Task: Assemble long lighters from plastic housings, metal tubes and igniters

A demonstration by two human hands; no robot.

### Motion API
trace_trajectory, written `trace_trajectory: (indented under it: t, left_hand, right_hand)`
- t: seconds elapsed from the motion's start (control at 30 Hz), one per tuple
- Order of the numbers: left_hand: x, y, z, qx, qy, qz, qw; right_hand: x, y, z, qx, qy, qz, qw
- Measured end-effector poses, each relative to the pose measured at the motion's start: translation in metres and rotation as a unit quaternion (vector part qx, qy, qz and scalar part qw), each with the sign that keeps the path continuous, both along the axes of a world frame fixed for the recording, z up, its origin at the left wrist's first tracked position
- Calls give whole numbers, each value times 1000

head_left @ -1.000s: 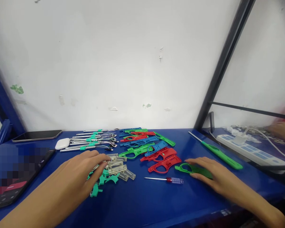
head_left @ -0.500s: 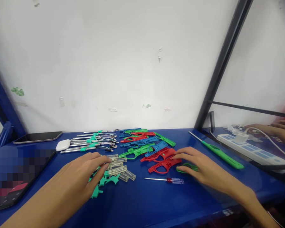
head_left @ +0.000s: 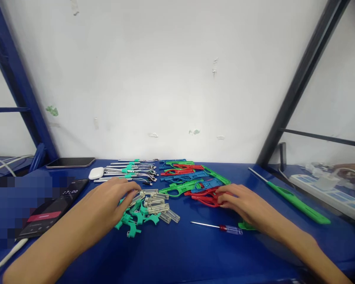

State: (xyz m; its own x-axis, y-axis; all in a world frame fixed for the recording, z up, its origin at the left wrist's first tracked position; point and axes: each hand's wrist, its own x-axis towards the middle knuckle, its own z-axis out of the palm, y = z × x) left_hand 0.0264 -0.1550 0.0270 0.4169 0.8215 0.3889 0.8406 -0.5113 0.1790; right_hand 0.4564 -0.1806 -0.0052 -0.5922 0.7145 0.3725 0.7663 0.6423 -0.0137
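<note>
My left hand (head_left: 114,201) hovers low over a heap of clear plastic tubes (head_left: 158,208) and small teal trigger pieces (head_left: 132,229). Its thumb and index finger come together at the heap's near-left side; whatever is between them is hidden. My right hand (head_left: 239,201) closes its fingers on the end of a red lighter casing half (head_left: 205,200), at the front of a pile of red, blue and green casing halves. Beneath that wrist, a green casing piece (head_left: 246,225) is partly covered. A screwdriver (head_left: 230,229) with a clear, red-collared handle lies in front.
Metal lighter rods with wires (head_left: 130,170) lie in a row behind my left hand, beside a white case (head_left: 96,173). A phone (head_left: 56,209) and a dark tablet-like device (head_left: 71,162) are at left. An assembled green lighter (head_left: 298,202) and a power strip (head_left: 328,193) are at right.
The view has swung left, so everything sits further right. My right fingers have closed on the red casing half, which has shifted against the one behind. My left hand stays by the tubes.
</note>
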Motion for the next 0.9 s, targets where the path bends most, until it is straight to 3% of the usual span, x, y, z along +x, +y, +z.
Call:
trace_trajectory:
  t: [0.17, 0.3, 0.43, 0.57, 0.73, 0.9]
  left_hand:
    - [-12, 10, -5, -4, 40, 27, 999]
    - [-23, 24, -7, -16, 93, 64, 994]
    - [-30, 55, -6, -36, 163, 105, 980]
    - [-31, 83, -3, -41, 218, 131, 966]
    - [-34, 94, -8, -43, 256, 116, 959]
    - [-39, 96, -18, -27, 273, 105, 956]
  right_hand:
    - [3, 0, -6, 54, -7, 8, 998]
    - [-3, -14, 6, 95, -15, 21, 995]
    - [-31, -41, 22, 187, -46, 67, 979]
    - [-72, -66, 10, 246, -23, 95, 964]
    - [-96, -73, -21, 240, 15, 107, 965]
    - [-89, -63, -30, 156, 89, 124, 976]
